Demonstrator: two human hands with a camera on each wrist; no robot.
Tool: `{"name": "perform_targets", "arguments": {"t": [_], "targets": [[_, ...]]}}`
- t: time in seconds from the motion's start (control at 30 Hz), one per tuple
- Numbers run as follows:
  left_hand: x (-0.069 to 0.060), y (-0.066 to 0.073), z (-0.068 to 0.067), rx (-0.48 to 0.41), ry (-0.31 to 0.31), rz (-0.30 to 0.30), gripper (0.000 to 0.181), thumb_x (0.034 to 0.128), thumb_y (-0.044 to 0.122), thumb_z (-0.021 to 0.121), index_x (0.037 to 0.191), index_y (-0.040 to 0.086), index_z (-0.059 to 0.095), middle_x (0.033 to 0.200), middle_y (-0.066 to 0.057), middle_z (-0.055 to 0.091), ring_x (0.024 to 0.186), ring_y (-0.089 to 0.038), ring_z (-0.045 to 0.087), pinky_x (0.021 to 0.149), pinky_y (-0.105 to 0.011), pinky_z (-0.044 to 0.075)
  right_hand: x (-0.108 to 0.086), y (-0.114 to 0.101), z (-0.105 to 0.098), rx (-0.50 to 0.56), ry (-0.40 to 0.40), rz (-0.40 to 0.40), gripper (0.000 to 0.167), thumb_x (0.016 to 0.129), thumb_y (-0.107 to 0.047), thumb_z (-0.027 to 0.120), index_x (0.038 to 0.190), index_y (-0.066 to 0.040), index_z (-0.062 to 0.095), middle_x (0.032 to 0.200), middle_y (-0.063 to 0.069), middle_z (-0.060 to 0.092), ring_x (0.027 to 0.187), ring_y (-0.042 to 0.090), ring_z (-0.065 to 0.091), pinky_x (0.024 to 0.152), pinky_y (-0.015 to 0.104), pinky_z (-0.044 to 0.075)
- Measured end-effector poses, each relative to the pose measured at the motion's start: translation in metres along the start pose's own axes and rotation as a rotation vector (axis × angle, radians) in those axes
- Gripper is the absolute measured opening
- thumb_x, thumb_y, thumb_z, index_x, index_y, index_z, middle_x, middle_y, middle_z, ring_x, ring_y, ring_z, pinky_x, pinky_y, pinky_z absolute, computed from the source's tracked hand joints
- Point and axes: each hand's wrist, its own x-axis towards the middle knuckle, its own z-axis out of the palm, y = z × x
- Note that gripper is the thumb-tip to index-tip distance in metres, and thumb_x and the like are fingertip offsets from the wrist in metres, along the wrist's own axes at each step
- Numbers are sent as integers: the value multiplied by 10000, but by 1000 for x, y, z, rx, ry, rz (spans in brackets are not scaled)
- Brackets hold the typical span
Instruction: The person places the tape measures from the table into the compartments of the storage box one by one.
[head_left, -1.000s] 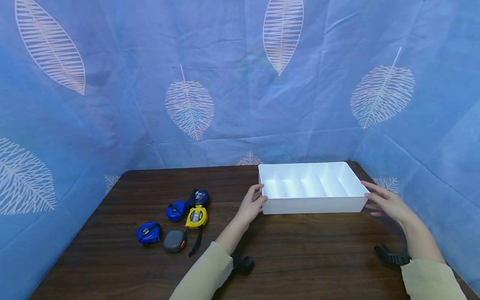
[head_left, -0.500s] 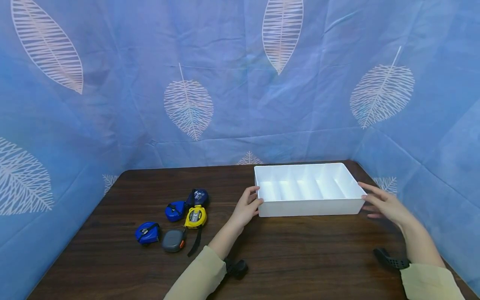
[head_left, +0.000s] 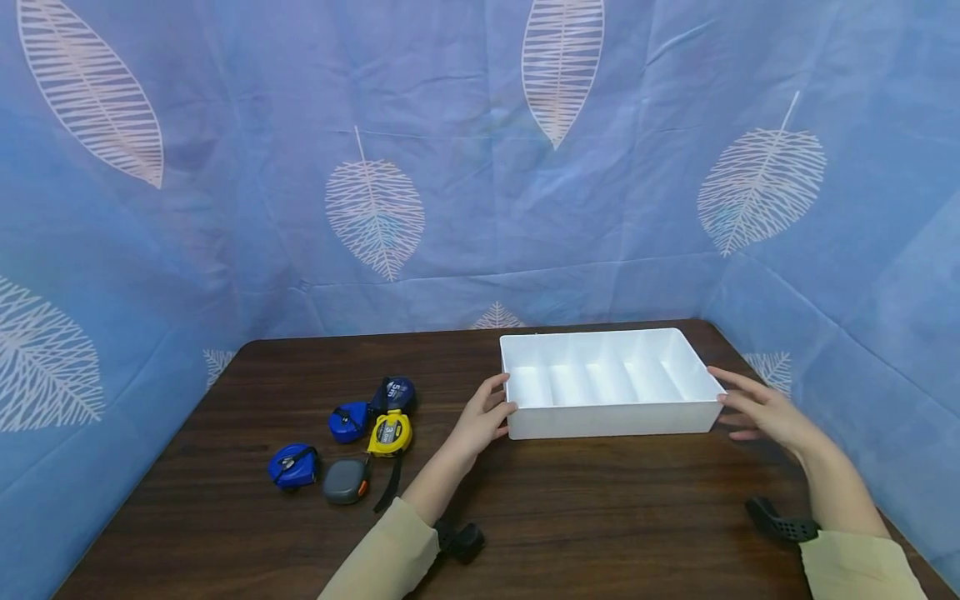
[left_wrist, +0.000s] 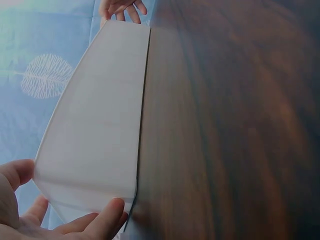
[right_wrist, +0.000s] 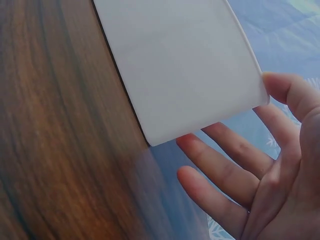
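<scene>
A white organizer box (head_left: 611, 421) with several compartments lies on the table between both hands. My left hand (head_left: 480, 417) touches its left end, thumb by the front corner and fingers along the end wall. At the opposite end, my right hand (head_left: 765, 414) rests its thumb and index finger against the box; its fingers (right_wrist: 220, 175) are loosely extended, the lower ones apart from the wall. Left of the left arm lie several tape measures: two blue ones (head_left: 294, 465), a dark blue one (head_left: 400, 392), a yellow one (head_left: 391, 433) and a grey one (head_left: 346, 481).
Behind the dark wood table (head_left: 600, 517) hangs a blue leaf-patterned cloth (head_left: 465, 208), which also covers both sides. A black strap (head_left: 387, 487) trails from the tape measures towards the left forearm.
The box has slid left and slightly towards me, with both hands moving along at its ends. The tape measures stay in place; the head view shifts a little.
</scene>
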Motion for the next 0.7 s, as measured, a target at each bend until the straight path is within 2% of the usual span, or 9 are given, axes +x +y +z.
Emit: {"name": "perform_targets", "arguments": {"t": [0.27, 0.4, 0.57, 0.7], "targets": [[-26, 31, -5, 5, -44, -24, 543, 968, 133, 541, 1474, 98, 346, 1429, -282, 368, 1234, -392, 466, 944, -530, 429, 0, -5, 3, 38, -18, 37, 653, 993, -330, 520, 1532, -118, 217, 1414, 370, 318, 1031, 388, 619, 739, 480, 544], [-31, 34, -9, 7, -52, -30, 557, 967, 142, 556, 1476, 94, 337, 1439, -281, 355, 1237, -403, 461, 938, -534, 431, 0, -8, 4, 50, -47, 44, 665, 993, -321, 517, 1532, -101, 195, 1429, 366, 299, 1053, 411, 602, 747, 489, 539], [-30, 31, -14, 3, -57, -51, 549, 974, 137, 544, 1479, 108, 333, 1449, -275, 343, 1238, -401, 461, 948, -534, 421, -1, -13, 5, 64, -92, 52, 681, 992, -314, 514, 1539, -110, 163, 1437, 374, 269, 1079, 441, 577, 755, 490, 536], [-24, 15, -20, 14, -49, -48, 561, 970, 157, 561, 1482, 137, 334, 1442, -272, 353, 1219, -393, 482, 927, -522, 443, -3, -16, 5, 79, -129, 57, 682, 992, -297, 516, 1543, -129, 151, 1438, 374, 255, 1089, 438, 568, 761, 487, 536]]}}
